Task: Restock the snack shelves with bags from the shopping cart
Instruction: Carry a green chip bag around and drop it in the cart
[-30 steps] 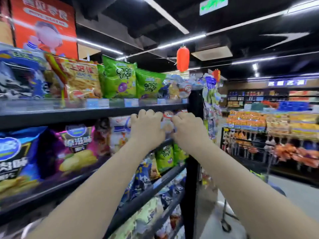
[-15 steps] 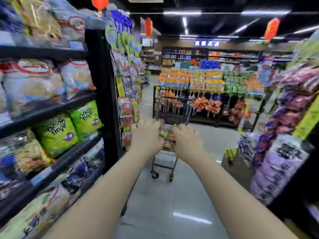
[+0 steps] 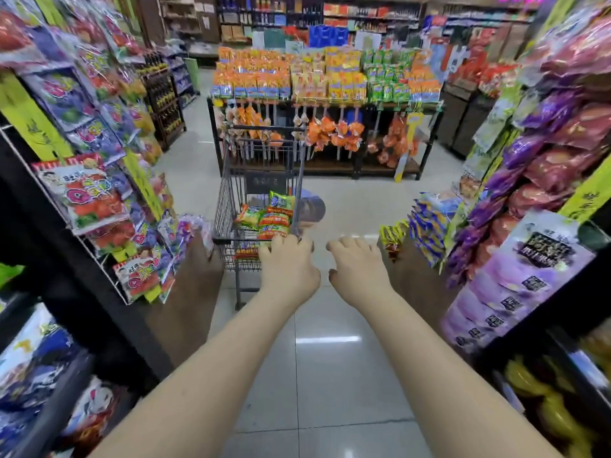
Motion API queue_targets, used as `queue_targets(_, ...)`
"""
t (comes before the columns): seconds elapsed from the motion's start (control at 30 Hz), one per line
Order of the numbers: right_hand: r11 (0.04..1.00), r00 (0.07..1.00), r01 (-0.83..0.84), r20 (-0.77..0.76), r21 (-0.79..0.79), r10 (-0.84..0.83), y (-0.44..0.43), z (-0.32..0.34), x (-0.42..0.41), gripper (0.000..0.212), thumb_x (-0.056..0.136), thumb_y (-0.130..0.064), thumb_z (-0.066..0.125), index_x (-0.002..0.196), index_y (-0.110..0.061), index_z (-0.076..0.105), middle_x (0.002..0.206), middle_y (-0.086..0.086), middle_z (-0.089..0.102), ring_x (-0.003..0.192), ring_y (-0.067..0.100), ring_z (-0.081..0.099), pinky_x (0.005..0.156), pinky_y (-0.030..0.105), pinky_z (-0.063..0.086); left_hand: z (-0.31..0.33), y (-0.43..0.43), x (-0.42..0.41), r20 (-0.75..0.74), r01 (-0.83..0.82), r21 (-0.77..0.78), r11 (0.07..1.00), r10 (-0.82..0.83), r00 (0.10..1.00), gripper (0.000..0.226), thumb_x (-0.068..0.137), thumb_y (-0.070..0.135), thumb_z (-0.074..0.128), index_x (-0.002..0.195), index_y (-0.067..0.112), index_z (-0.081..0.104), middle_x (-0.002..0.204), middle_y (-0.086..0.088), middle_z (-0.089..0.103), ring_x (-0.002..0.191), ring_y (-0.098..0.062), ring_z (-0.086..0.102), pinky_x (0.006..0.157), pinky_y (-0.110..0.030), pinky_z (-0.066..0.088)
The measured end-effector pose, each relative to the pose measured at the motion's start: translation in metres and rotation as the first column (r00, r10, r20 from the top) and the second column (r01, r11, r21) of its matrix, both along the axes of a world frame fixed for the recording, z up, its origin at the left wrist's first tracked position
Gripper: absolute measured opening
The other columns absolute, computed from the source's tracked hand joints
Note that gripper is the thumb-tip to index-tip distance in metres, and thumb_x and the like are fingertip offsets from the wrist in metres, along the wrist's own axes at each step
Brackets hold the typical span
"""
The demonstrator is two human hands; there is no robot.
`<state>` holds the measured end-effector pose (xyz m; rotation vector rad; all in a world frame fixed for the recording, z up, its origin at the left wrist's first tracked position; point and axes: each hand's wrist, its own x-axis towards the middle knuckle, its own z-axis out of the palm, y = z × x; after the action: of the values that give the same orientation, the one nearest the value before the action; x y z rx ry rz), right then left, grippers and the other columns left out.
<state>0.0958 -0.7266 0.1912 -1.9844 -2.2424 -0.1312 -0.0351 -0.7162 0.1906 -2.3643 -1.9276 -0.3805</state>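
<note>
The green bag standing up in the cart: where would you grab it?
Probably by its top edge, reaching down from above: the green bag stands tallest among the other bags, and the wire walls of the cart block the sides.

- Floor (image 3: 330, 375): pale glossy tiles with a streak of reflected light.
- Display stand (image 3: 426, 143): black frame, across the far end of the aisle.
- Orange packets (image 3: 251, 81), yellow packets (image 3: 344, 84) and green packets (image 3: 386, 84): stacked in rows on top of the stand.
- Orange wrapped goods (image 3: 334, 133): hanging in a row under the stand's top.
- Yellow tag (image 3: 408, 143): hanging at the stand's right end.
- Bottle rack (image 3: 162, 104): dark, left of the stand, filled with dark bottles.
- Back shelves (image 3: 357, 11): along the far wall, holding bottles and boxes; blurred.
- Blue boxes (image 3: 327, 36): behind the stand.
- Wire rack (image 3: 109, 276): at left, hung with red and purple candy packs.
</note>
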Motion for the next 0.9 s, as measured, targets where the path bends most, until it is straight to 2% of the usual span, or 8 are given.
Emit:
queue_targets(0.1, 0.996, 0.998, 0.047, -0.030, -0.079, -0.050, 0.042, -0.023, 0.016, 0.041, 0.091, -0.025, 0.056, 0.130, -0.019, 0.046, 0.129, 0.004, 0.050, 0.121, 0.029, 0.045, 0.094, 0.041, 0.038, -0.022, 0.049, 0.014, -0.006, 0.029, -0.104, 0.994, -0.030, 1.000, 0.035, 0.087, 0.030, 0.054, 0.121, 0.023, 0.052, 0.123, -0.003, 0.053, 0.119, -0.028, 0.043, 0.097, -0.045, 0.033)
queue_targets(0.3, 0.987, 0.997, 0.023, -0.069, -0.157, -0.035, 0.144, -0.065, 0.049, 0.039, 0.092, -0.023, 0.054, 0.130, -0.019, 0.046, 0.130, 0.003, 0.048, 0.123, 0.028, 0.042, 0.097, 0.041, 0.036, -0.072, 0.147, 0.047, 0.031, 0.029, -0.212, 0.977, -0.023, 0.999, 0.034, 0.087, 0.031, 0.054, 0.121, 0.028, 0.053, 0.124, -0.001, 0.054, 0.120, -0.028, 0.043, 0.098, -0.043, 0.033)
queue_targets(0.43, 0.983, 0.997, -0.046, -0.077, -0.178, 0.033, 0.227, -0.088, 0.074, 0.036, 0.090, -0.019, 0.055, 0.126, -0.019, 0.049, 0.127, 0.002, 0.051, 0.121, 0.027, 0.043, 0.093, 0.039, 0.035, -0.099, 0.216, 0.064, 0.061, -0.063, -0.261, 0.963, 0.081, 0.995, 0.036, 0.088, 0.032, 0.055, 0.124, 0.028, 0.054, 0.122, 0.000, 0.053, 0.119, -0.028, 0.042, 0.096, -0.042, 0.033)
queue_targets(0.63, 0.944, 0.978, -0.199, -0.117, -0.262, 0.174, 0.344, -0.108, 0.095, 0.036, 0.089, -0.020, 0.056, 0.125, -0.017, 0.052, 0.125, 0.003, 0.053, 0.119, 0.028, 0.046, 0.097, 0.040, 0.038, -0.114, 0.313, 0.071, 0.094, -0.243, -0.297, 0.924, 0.281, 0.955, 0.031, 0.086, 0.032, 0.057, 0.116, 0.029, 0.057, 0.118, 0.001, 0.056, 0.118, -0.027, 0.045, 0.092, -0.040, 0.036)
queue_targets(0.8, 0.900, 0.945, -0.321, -0.159, -0.295, 0.285, 0.425, -0.126, 0.076, 0.041, 0.090, -0.023, 0.057, 0.129, -0.018, 0.049, 0.129, 0.003, 0.053, 0.121, 0.028, 0.045, 0.098, 0.041, 0.039, -0.126, 0.377, 0.048, 0.085, -0.395, -0.333, 0.856, 0.444, 0.892, 0.030, 0.087, 0.032, 0.057, 0.116, 0.027, 0.058, 0.120, 0.001, 0.059, 0.119, -0.028, 0.047, 0.095, -0.043, 0.038)
queue_targets(0.9, 0.876, 0.923, -0.384, -0.125, -0.290, 0.363, 0.473, -0.134, 0.050, 0.041, 0.090, -0.026, 0.057, 0.130, -0.021, 0.049, 0.128, 0.002, 0.052, 0.122, 0.028, 0.044, 0.097, 0.040, 0.037, -0.137, 0.412, 0.027, 0.107, -0.454, -0.363, 0.814, 0.521, 0.847, 0.030, 0.084, 0.030, 0.059, 0.114, 0.028, 0.060, 0.114, 0.001, 0.060, 0.116, -0.028, 0.049, 0.094, -0.042, 0.038)
